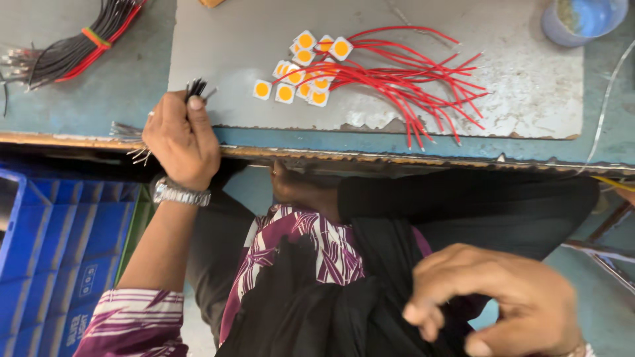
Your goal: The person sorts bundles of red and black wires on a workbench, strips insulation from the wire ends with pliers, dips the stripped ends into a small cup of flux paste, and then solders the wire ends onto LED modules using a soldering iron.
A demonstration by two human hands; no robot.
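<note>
Black wires point(196, 86) | clenched in left hand point(180, 140) | right hand point(493, 301) curled, holding nothing | blue crate point(59, 244) lower left

Bare grey board point(516, 79) right of the red-wired chips point(370, 73) leaves passing room.

The person's left hand point(180, 140) is raised ahead of the body with its back toward the camera, the fingers curled shut into a tight grip and the thumb pressed along the side. Its forearm runs straight up from a rolled sleeve near the lower left, a watch around the wrist. The right hand point(493, 301) sits low and close, fingers loosely bent, thumb and forefinger nearly meeting.
</note>
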